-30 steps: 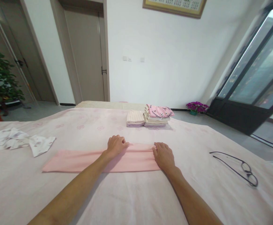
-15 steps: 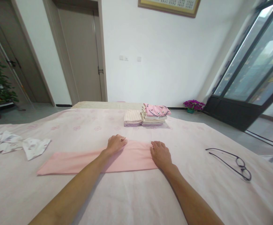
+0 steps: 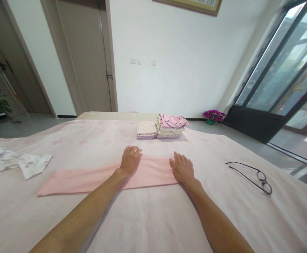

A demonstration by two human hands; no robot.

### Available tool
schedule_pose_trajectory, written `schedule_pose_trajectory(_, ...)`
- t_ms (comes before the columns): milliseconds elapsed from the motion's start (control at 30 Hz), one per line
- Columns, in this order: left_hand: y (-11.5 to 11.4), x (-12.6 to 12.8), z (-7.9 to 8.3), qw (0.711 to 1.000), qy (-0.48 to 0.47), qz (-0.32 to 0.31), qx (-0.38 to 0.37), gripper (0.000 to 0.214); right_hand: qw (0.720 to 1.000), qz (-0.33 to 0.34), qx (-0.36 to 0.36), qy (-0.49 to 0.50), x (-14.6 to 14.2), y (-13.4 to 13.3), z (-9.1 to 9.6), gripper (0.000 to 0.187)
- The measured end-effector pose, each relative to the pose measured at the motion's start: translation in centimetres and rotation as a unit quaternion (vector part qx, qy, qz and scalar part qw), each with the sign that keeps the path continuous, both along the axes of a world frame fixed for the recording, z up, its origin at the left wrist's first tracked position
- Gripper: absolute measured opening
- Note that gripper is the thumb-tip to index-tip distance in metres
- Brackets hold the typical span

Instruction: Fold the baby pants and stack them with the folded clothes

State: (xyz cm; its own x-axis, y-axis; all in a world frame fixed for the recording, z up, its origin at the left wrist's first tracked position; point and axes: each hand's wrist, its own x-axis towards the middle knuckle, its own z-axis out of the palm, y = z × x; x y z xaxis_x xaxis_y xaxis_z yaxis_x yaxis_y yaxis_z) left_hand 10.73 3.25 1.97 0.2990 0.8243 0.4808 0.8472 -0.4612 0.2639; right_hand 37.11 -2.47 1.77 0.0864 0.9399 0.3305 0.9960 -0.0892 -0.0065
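A long strip of folded pink cloth (image 3: 150, 174) lies flat across the bed cover (image 3: 142, 221); what kind of garment it is cannot be told. My left hand (image 3: 130, 160) rests at its far edge, near the middle, fingers slightly apart and bent over the cloth. On the right end of the strip lies my right hand (image 3: 183, 167), palm down with fingers stretched out. Neither hand grips anything visible. My left forearm hides part of the strip's near side.
Beyond the hands sit a stack of folded clothes (image 3: 170, 128) and a shorter striped folded pile (image 3: 146, 130). A crumpled white printed garment (image 3: 33, 164) lies at the left. Black-framed glasses (image 3: 261, 177) rest at the right, and purple flowers (image 3: 213, 116) stand on the floor.
My left fingers have loosened from a closer curl and spread a little at the cloth's far edge. My right fingers have spread wider. The whole view has shifted slightly.
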Motion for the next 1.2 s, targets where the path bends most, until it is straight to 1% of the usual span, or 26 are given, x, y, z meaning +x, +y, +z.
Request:
schedule_pose_trajectory(67, -1.0, 0.4, -0.1, 0.998, -0.003, -0.066, 0.006, 0.03, 1.0, 0.012, 0.018, -0.014, -1.1, -0.5, 0.7, 0.055)
schedule_pose_trajectory(100, -1.4, 0.4, -0.2, 0.994, -0.004, -0.106, 0.002, 0.033, 0.999, 0.037, 0.02, -0.021, -1.7, -0.8, 0.9, 0.056)
schedule_pose_trajectory(167, -2.0, 0.3, -0.5, 0.982, 0.007, -0.187, -0.02, 0.039, 0.994, 0.103, 0.001, -0.029, -2.9, -1.3, 1.1, 0.055)
schedule_pose_trajectory(200, -2.2, 0.1, -0.7, 0.975, 0.023, -0.217, -0.035, 0.042, 0.991, 0.131, -0.016, -0.031, -3.3, -1.4, 1.0, 0.055)
schedule_pose_trajectory(233, -2.2, -0.2, -0.9, 0.97, 0.046, -0.235, -0.051, 0.046, 0.987, 0.152, -0.034, -0.031, -3.6, -1.4, 0.8, 0.054)
schedule_pose_trajectory(300, -1.9, -1.0, -1.2, 0.965, 0.092, -0.235, -0.074, 0.053, 0.984, 0.166, -0.062, -0.031, -3.6, -1.3, 0.3, 0.055)
schedule_pose_trajectory(367, -1.5, -2.0, -1.5, 0.966, 0.119, -0.214, -0.087, 0.058, 0.985, 0.15, -0.075, -0.029, -3.0, -0.9, -0.3, 0.055)
schedule_pose_trajectory(433, -0.9, -3.0, -1.8, 0.968, 0.132, -0.191, -0.098, 0.059, 0.988, 0.136, -0.071, -0.021, -2.4, -0.5, -0.5, 0.054)
schedule_pose_trajectory(533, -0.6, -4.5, -2.2, 0.975, 0.141, -0.138, -0.101, 0.057, 0.99, 0.136, -0.028, 0.003, -1.7, -0.5, -0.5, 0.049)
schedule_pose_trajectory(600, -1.0, -5.4, -2.2, 0.984, 0.131, -0.096, -0.068, 0.05, 0.988, 0.148, 0.015, 0.032, -1.4, -0.8, 0.0, 0.043)
schedule_pose_trajectory(633, -1.4, -5.7, -2.1, 0.988, 0.12, -0.09, -0.043, 0.046, 0.986, 0.157, 0.032, 0.052, -1.2, -0.9, 0.4, 0.038)
schedule_pose_trajectory(667, -1.9, -6.0, -1.9, 0.99, 0.105, -0.097, -0.016, 0.041, 0.982, 0.17, 0.04, 0.073, -1.0, -1.2, 0.9, 0.032)
schedule_pose_trajectory(700, -2.7, -6.1, -1.6, 0.989, 0.086, -0.118, 0.005, 0.036, 0.978, 0.184, 0.037, 0.093, -0.6, -1.4, 1.5, 0.026)
schedule_pose_trajectory(767, -4.5, -6.1, -0.9, 0.983, 0.043, -0.177, 0.028, 0.028, 0.972, 0.204, 0.012, 0.119, 0.2, -1.8, 2.9, 0.016)
schedule_pose_trajectory(800, -5.6, -5.9, -0.5, 0.978, 0.024, -0.203, 0.029, 0.026, 0.97, 0.212, -0.009, 0.122, 0.6, -2.1, 3.5, 0.014)
schedule_pose_trajectory(867, -7.5, -5.4, 0.1, 0.971, 0.007, -0.238, 0.021, 0.022, 0.965, 0.229, -0.066, 0.11, 1.5, -2.7, 4.7, 0.02)
schedule_pose_trajectory(933, -8.9, -4.8, 0.3, 0.966, 0.022, -0.257, 0.012, 0.02, 0.957, 0.245, -0.128, 0.091, 2.2, -3.3, 5.3, 0.032)
schedule_pose_trajectory(1000, -9.5, -4.3, 0.2, 0.964, 0.05, -0.26, 0.011, 0.015, 0.948, 0.254, -0.172, 0.084, 2.6, -3.8, 5.4, 0.041)
schedule_pose_trajectory(1067, -9.5, -4.0, -0.1, 0.965, 0.066, -0.251, 0.021, 0.015, 0.946, 0.253, -0.181, 0.088, 2.6, -4.0, 5.3, 0.042)
schedule_pose_trajectory(1133, -9.2, -3.9, -0.5, 0.967, 0.062, -0.244, 0.031, 0.019, 0.949, 0.249, -0.172, 0.092, 2.6, -4.0, 5.1, 0.038)
schedule_pose_trajectory(1200, -8.9, -4.1, -0.8, 0.97, 0.045, -0.238, 0.034, 0.018, 0.956, 0.231, -0.156, 0.094, 2.4, -3.7, 5.1, 0.029)
